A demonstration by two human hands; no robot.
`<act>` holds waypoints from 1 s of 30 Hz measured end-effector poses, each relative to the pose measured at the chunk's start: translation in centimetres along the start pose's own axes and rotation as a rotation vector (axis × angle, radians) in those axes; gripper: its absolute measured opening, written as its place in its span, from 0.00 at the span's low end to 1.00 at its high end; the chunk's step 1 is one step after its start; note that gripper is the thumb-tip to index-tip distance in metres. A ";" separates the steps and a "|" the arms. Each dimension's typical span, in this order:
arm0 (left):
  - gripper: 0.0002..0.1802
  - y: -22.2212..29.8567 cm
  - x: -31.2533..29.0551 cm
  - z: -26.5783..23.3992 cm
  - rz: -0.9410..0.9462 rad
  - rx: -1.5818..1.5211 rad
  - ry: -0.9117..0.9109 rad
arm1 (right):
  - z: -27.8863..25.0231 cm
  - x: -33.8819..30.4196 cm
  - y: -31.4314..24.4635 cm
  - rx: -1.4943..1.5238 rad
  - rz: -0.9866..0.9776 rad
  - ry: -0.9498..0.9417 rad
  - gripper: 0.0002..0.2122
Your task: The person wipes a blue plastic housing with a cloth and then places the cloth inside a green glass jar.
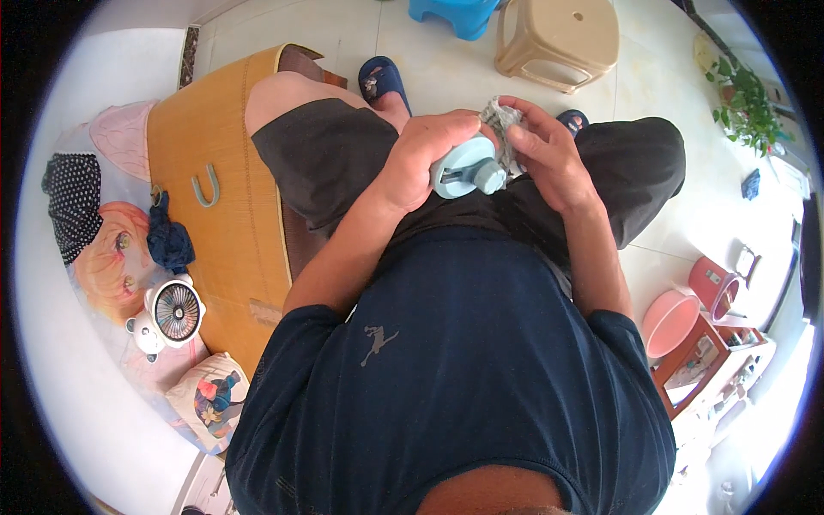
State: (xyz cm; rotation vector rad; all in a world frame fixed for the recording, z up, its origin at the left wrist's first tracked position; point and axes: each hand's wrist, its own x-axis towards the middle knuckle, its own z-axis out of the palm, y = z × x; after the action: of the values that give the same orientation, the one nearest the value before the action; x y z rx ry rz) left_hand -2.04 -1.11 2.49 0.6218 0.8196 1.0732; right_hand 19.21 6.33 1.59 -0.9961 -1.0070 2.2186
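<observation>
The pale-blue bottle lid (453,182) looks like smooth, hard plastic with a soft sheen; the crumpled grey-white wad (500,120) beside it is rough and matt, whether cloth or paper cannot be told. The navy T-shirt (481,343) and dark shorts (318,154) are matt cloth. Near the left edge of the smooth, faintly shiny tan mat (236,240), the desk fan (156,335) has a white plastic shell. The beige stool (579,39) is smooth, shiny plastic on glossy floor tiles (661,69).
</observation>
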 end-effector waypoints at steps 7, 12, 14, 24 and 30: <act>0.23 0.3 -0.1 0.3 -0.033 -0.084 0.152 | -1.2 1.2 0.7 -0.060 0.090 0.101 0.13; 0.24 0.4 0.4 0.5 -0.029 -0.151 0.176 | -1.3 1.2 0.1 0.080 0.064 0.114 0.11; 0.26 0.4 0.8 0.5 -0.016 -0.186 0.182 | -1.2 1.2 -0.2 0.105 0.056 0.130 0.10; 0.30 -0.2 1.7 0.0 -0.095 -0.324 0.417 | -0.3 0.5 -1.7 0.178 -0.180 0.319 0.11; 0.22 -0.9 2.4 1.3 -0.055 -0.470 0.552 | 0.8 -1.2 -1.0 0.083 -0.022 0.123 0.13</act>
State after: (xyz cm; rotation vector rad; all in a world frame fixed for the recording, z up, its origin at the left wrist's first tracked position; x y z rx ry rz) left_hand 0.10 0.76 1.84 -0.1056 0.9996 1.3520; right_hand 19.46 5.82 3.22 -1.0641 -0.8609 2.1348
